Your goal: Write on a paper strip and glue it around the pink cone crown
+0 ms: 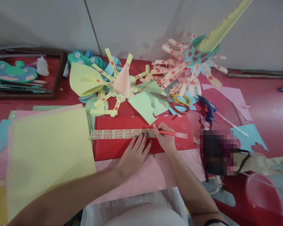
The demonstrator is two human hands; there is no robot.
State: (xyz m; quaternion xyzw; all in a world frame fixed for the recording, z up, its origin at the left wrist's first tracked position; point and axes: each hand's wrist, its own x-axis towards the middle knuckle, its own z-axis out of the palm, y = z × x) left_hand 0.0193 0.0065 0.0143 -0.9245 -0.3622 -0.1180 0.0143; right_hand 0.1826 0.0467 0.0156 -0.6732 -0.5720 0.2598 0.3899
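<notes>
Paper strip (118,134), pale green with red lettering, lies flat across the red box (108,150) at the centre of the frame. Left hand (133,155) presses it down with fingers spread flat, probably to stop it sliding. The right hand (165,139) is closed around a red pen (176,134), tip at the strip's right end (scissors (176,102) lie just above).

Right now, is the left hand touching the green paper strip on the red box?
Touching. The head view shows fingertips of the left hand lying on the green paper strip, with no gap visible.
</notes>
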